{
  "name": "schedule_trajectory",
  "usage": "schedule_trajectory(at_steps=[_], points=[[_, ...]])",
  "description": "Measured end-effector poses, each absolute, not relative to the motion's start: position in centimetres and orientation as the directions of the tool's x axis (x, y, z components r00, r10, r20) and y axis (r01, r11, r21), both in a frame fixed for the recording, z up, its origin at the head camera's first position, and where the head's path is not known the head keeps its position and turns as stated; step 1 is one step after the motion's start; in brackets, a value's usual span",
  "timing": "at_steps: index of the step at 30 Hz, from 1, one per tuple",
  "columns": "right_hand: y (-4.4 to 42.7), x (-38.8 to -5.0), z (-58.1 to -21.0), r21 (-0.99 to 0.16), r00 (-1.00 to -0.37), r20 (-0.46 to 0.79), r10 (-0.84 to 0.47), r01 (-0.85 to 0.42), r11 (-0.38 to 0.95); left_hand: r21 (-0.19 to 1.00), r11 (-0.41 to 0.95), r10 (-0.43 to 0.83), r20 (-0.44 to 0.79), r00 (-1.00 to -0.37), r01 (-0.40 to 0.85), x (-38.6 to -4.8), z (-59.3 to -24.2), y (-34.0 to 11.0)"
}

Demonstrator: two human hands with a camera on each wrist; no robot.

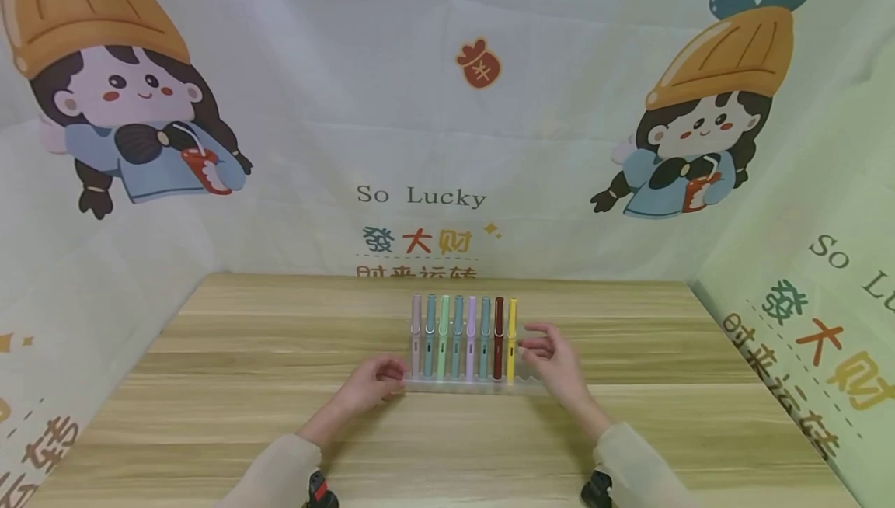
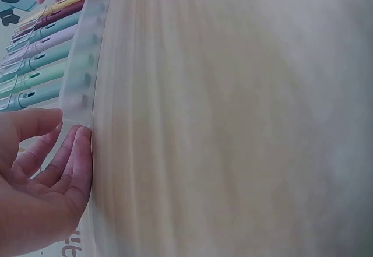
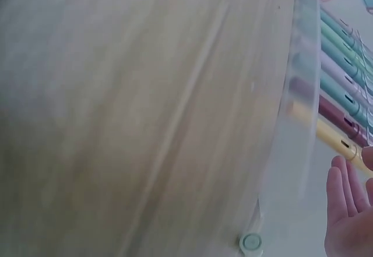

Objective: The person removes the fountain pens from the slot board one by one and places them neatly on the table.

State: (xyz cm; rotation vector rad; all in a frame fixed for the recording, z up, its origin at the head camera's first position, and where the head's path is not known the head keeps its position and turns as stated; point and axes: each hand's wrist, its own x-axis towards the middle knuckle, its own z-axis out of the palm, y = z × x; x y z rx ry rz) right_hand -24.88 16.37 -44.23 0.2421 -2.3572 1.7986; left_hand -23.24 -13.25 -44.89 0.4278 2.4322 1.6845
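In the head view a clear pen stand (image 1: 482, 387) holds a row of several upright capped pens. They are pink, teal, green, lilac, dark red and, at the right end, a yellow pen (image 1: 512, 345). My left hand (image 1: 374, 384) is at the stand's left end, its fingertips by the lower corner. In the left wrist view, a gap shows between thumb and fingers. My right hand (image 1: 555, 356) is just right of the yellow pen, fingers extended towards it. Whether they touch the pen cannot be made out. The right wrist view cuts off part of that hand (image 3: 352, 210).
The stand is on a wood-grain table (image 1: 280, 337). To the right of the yellow pen, the stand's notched front rail (image 1: 527, 387) continues without pens. A printed cloth (image 1: 419, 104) hangs behind the table and along its sides. A small round pale object (image 3: 252, 242) shows in the right wrist view.
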Motion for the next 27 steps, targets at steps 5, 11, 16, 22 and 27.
schedule_trajectory(at_steps=[5,11,16,22,27], points=[[15.9,-25.2,-44.5,-0.921,-0.964,0.263,-0.039,-0.263,0.289,0.938,0.318,0.315,0.032,-0.949,0.138,-23.0,-44.6,-13.2],[15.4,-25.4,-44.6,-0.906,-0.963,0.267,-0.025,-0.26,0.334,0.936,0.324,0.316,0.028,-0.948,0.136,-24.0,-46.2,-13.6],[15.1,-25.5,-44.6,-0.904,-0.967,0.254,-0.029,-0.248,0.347,0.935,0.33,0.317,0.024,-0.948,0.134,-24.0,-46.3,-13.6],[15.0,-25.6,-44.7,-0.905,-0.966,0.255,-0.041,-0.253,0.342,0.932,0.335,0.316,0.028,-0.949,0.139,-24.1,-46.4,-13.7],[14.9,-25.7,-44.8,-0.906,-0.963,0.268,-0.033,-0.264,0.332,0.932,0.336,0.313,0.025,-0.949,0.135,-24.1,-46.4,-13.6]])
